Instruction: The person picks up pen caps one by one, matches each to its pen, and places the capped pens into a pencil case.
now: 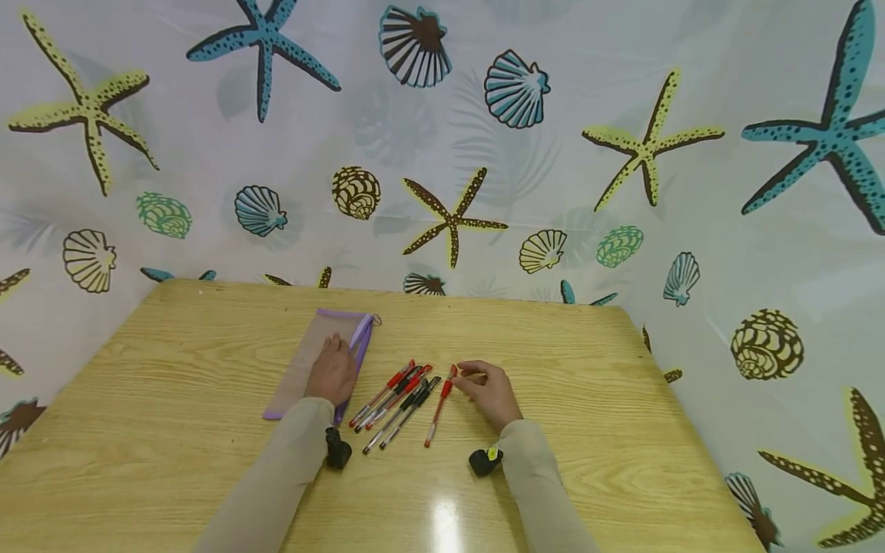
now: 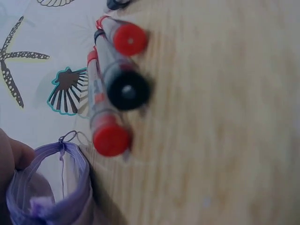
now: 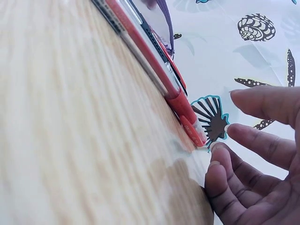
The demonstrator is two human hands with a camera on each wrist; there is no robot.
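Observation:
My left hand [image 1: 333, 371] rests on a translucent mesh pouch [image 1: 293, 376] with purple edging, fingers lying over its zipper side. In the left wrist view the pouch's purple mouth [image 2: 86, 187] gapes, and part of the hand [image 2: 8, 164] sits at its rim. My right hand [image 1: 492, 393] reaches to the capped end of a single red gel pen [image 1: 442, 403]. In the right wrist view its fingers are spread apart, with fingertips [image 3: 218, 152] right at the tip of the red cap [image 3: 187, 119]. The pen lies on the table, separate from the others.
Several red and black gel pens [image 1: 394, 399] lie side by side on the wooden table [image 1: 588, 369] between the hands. A small ring [image 1: 376, 319] hangs at the pouch's far corner. Behind the table hangs a cloth [image 1: 429, 138] printed with shells and starfish.

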